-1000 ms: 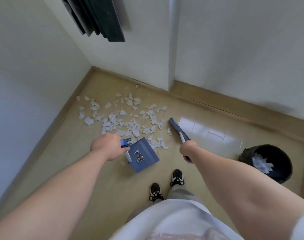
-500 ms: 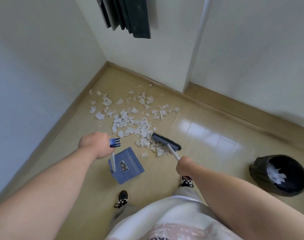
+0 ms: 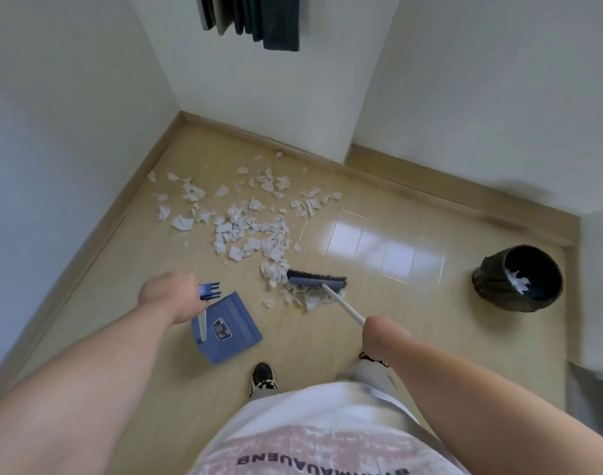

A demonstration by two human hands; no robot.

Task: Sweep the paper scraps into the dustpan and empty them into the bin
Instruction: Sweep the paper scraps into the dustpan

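Left hand (image 3: 171,296) grips the blue dustpan's (image 3: 229,329) handle, and right hand (image 3: 379,334) grips the broom (image 3: 316,282), whose head touches paper scraps (image 3: 248,231) strewn toward the floor's far-left corner. The black bin (image 3: 519,277) stands at the floor's right edge.

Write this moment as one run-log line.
left hand holds dustpan | right hand holds broom on paper scraps | bin apart, right

Dark slatted panels (image 3: 255,18) are hanging on the white wall (image 3: 258,97) ahead, light is glaring off the glossy beige floor (image 3: 379,250) near the wooden skirting board (image 3: 430,195), and my black-and-white shoe (image 3: 264,375) is poking out under my white printed shirt (image 3: 327,437).
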